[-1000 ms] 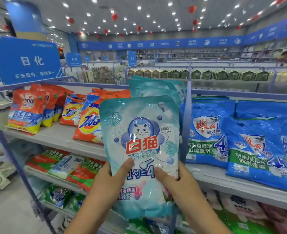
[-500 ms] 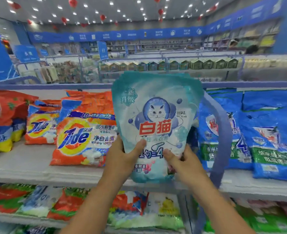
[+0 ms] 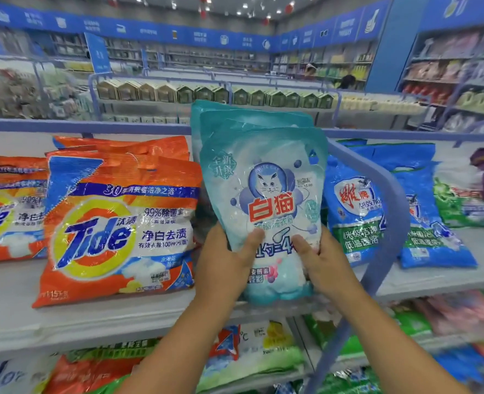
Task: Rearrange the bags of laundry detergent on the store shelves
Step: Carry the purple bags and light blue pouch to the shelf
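A pale teal detergent bag with a cat logo [image 3: 266, 194] stands upright at the front of the top shelf [image 3: 149, 317], leaning on more teal bags [image 3: 235, 118] behind it. My left hand [image 3: 229, 257] grips its lower left side with the thumb across the front. My right hand [image 3: 323, 260] grips its lower right side the same way. Orange Tide bags [image 3: 115, 228] lie just left of it. Blue detergent bags [image 3: 357, 211] lean on the shelf to the right.
A blue curved metal divider [image 3: 391, 200] rises right of the teal bags, between them and the blue bags. Green and purple bags [image 3: 468, 200] sit far right. The lower shelf [image 3: 249, 354] holds more bags. Other aisles stand behind.
The view has swung right and closer to the shelf. The teal bag, held in both hands throughout, has moved forward to the shelf and now stands against the other teal bags.
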`<action>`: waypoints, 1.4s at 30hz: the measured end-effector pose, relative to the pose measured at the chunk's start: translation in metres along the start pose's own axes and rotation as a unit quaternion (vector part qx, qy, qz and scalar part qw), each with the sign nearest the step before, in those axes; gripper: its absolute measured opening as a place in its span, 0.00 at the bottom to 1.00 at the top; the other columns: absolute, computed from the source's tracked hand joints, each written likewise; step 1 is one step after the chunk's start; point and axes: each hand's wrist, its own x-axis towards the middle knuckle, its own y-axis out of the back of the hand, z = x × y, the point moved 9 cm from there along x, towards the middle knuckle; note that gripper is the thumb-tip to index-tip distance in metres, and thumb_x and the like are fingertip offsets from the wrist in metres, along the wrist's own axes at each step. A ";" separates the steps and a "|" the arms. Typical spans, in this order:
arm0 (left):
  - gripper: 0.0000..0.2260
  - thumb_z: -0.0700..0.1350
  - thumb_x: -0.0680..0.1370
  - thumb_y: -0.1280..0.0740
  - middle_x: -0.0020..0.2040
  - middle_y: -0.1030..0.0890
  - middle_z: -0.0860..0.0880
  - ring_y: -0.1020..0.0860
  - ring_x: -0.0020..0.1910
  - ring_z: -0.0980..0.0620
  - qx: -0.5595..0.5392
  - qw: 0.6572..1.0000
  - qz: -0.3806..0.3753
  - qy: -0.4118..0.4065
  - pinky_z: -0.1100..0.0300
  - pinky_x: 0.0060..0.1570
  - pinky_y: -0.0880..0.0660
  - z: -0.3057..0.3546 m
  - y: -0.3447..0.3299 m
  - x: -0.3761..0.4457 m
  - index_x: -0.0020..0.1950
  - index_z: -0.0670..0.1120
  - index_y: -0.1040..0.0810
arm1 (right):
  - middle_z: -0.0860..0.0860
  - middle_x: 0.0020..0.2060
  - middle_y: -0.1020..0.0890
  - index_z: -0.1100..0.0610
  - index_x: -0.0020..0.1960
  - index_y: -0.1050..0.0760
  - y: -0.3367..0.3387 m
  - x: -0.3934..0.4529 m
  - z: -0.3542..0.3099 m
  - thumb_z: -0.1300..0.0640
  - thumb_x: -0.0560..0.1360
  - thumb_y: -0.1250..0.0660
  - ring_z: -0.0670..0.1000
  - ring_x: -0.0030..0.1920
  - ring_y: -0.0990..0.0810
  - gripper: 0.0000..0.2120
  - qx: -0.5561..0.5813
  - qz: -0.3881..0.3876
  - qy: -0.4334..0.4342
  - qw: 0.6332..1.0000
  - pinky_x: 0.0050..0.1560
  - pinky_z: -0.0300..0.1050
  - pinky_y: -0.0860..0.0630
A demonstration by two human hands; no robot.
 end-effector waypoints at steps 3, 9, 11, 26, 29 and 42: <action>0.24 0.72 0.67 0.34 0.54 0.20 0.59 0.21 0.51 0.57 0.039 0.999 -0.011 -0.010 0.56 0.48 0.23 0.003 -0.006 0.002 0.57 0.60 0.26 | 0.38 0.53 0.17 0.46 0.64 0.28 0.003 -0.005 0.012 0.56 0.80 0.32 0.31 0.50 0.18 0.14 0.009 0.027 0.002 1.000 0.44 0.28 0.22; 0.22 0.72 0.72 0.35 0.54 0.19 0.59 0.21 0.52 0.55 0.098 0.995 -0.029 0.017 0.56 0.44 0.28 -0.009 -0.009 -0.012 0.59 0.62 0.28 | 0.38 0.56 0.19 0.43 0.65 0.34 0.003 -0.022 0.023 0.36 0.73 0.36 0.39 0.56 0.18 0.24 -0.023 0.052 -0.003 0.998 0.51 0.38 0.20; 0.27 0.74 0.70 0.35 0.56 0.20 0.57 0.19 0.56 0.52 0.057 0.996 -0.025 0.057 0.54 0.49 0.24 -0.014 -0.008 -0.018 0.61 0.59 0.30 | 0.43 0.65 0.23 0.41 0.71 0.40 0.007 -0.024 0.015 0.32 0.74 0.36 0.45 0.63 0.20 0.30 -0.052 0.054 0.011 0.997 0.58 0.48 0.20; 0.33 0.68 0.80 0.50 0.85 0.55 0.52 0.57 0.83 0.48 0.378 0.897 0.001 -0.230 0.35 0.77 0.43 0.027 -0.033 -0.033 0.83 0.58 0.49 | 0.41 0.80 0.67 0.35 0.80 0.61 -0.010 -0.020 -0.009 0.31 0.79 0.48 0.40 0.79 0.60 0.35 -0.239 0.021 0.174 0.955 0.78 0.44 0.46; 0.34 0.68 0.79 0.50 0.84 0.58 0.53 0.60 0.83 0.50 0.386 0.896 -0.017 -0.221 0.36 0.78 0.45 0.024 -0.035 -0.031 0.83 0.59 0.49 | 0.40 0.80 0.66 0.34 0.80 0.61 -0.008 -0.020 -0.006 0.33 0.79 0.46 0.43 0.81 0.58 0.35 -0.252 0.012 0.146 0.957 0.80 0.50 0.43; 0.30 0.59 0.71 0.41 0.79 0.35 0.41 0.40 0.78 0.38 0.317 0.898 -0.056 -0.298 0.30 0.67 0.39 0.024 -0.058 -0.085 0.68 0.47 0.19 | 0.33 0.80 0.60 0.36 0.81 0.56 0.009 -0.101 0.017 0.43 0.83 0.43 0.35 0.78 0.65 0.32 -0.274 -0.052 -0.021 0.960 0.81 0.43 0.52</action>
